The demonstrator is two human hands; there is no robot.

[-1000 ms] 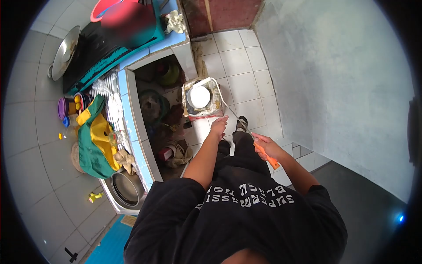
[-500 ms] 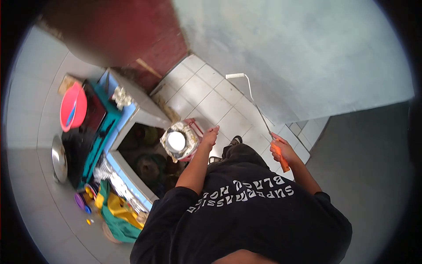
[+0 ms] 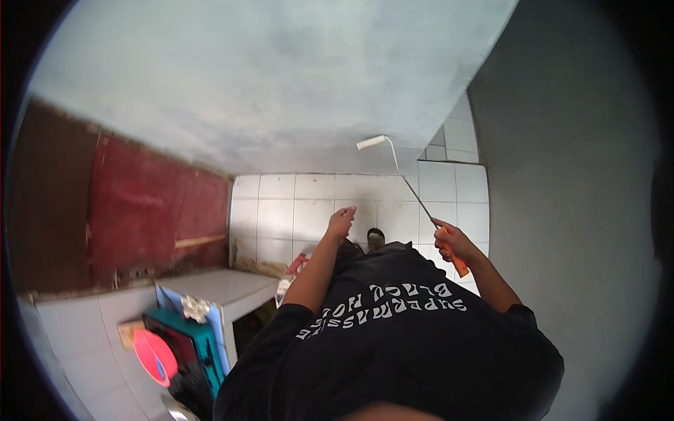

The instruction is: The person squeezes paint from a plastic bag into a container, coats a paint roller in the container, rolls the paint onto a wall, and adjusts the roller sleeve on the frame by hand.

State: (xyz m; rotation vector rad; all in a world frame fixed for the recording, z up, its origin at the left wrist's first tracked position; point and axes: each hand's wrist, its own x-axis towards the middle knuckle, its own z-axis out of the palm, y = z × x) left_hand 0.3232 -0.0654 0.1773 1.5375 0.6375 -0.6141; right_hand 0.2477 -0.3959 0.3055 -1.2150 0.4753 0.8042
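"Orange handle (image 3: 460,264), over to the right: what has hold of it?"

"The right hand (image 3: 455,244). Its fingers wrap round the grip, and one fingertip reaches up to the thin rod (image 3: 419,201)."

"So where is the rest of the paint roller (image 3: 410,186)?"

"It slants up and away from the grip, over the white floor tiles (image 3: 309,187). Past a bend in the frame, the white roller sleeve (image 3: 371,143) sits in front of the pale grey wall (image 3: 267,84), near its bottom edge. I can't tell whether it touches the wall."

"And the left hand (image 3: 341,222)?"

"Out in front of the body, well apart from the roller, with the fingers loosely bent and nothing visible in them. Below it, a dark shoe (image 3: 375,239) shows on the tiles."

"There's something red (image 3: 298,264) by the left forearm."

"Yes, mostly hidden behind the arm, so I can't make out its shape."

"What's at the lower left?"

"A blue-edged surface (image 3: 219,338). A crumpled pale cloth (image 3: 196,309) lies on it, beside a teal-sided black thing (image 3: 200,344). A pink basin (image 3: 154,356) stands there too, tilted in this view, with something blue (image 3: 161,368) inside. Farther up, a dark red panel (image 3: 140,210) meets the grey wall."
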